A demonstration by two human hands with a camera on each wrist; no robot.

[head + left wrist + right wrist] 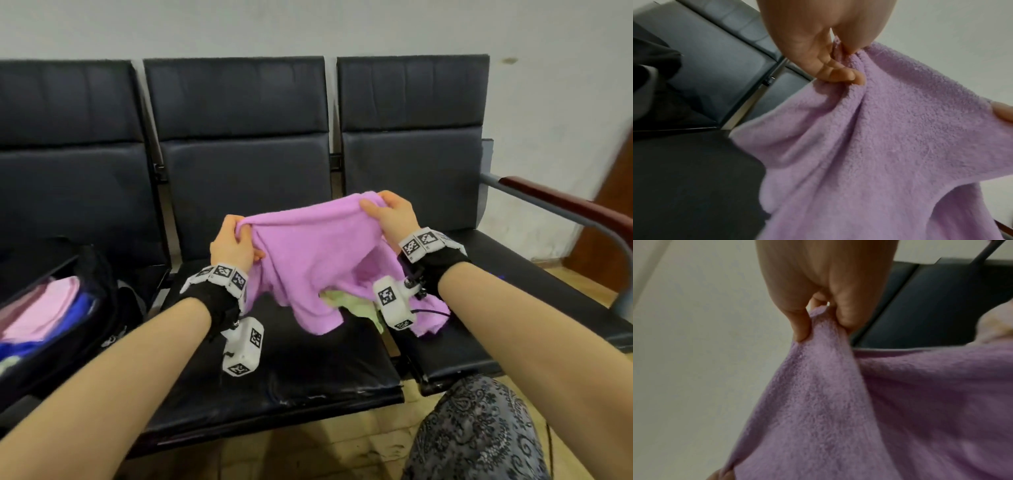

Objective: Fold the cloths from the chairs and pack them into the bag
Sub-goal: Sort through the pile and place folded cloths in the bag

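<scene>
**Head view: purple cloth lifted, fold not yet made**

Head view, nearest first: the left hand (233, 245) and right hand (394, 212) each pinch an upper corner of the purple cloth (308, 253), fingers (838, 74) curled and clamped on the fabric. The cloth hangs stretched between them above the middle chair seat (291, 370), its lower edge bunched and trailing down to the seat.

Beneath it, a pale green cloth (352, 303) lies on the seat, mostly covered. To the left, the open black bag (102, 284) on the neighbouring seat already holds pink and blue cloths.

Assessment: packing is partly done. The purple cloth remains to be folded and packed, and the green one appears untouched.

Limits: the green cloth's extent is hidden, the bag is cut off at the frame edge, and both wrist views are blurred.
</scene>
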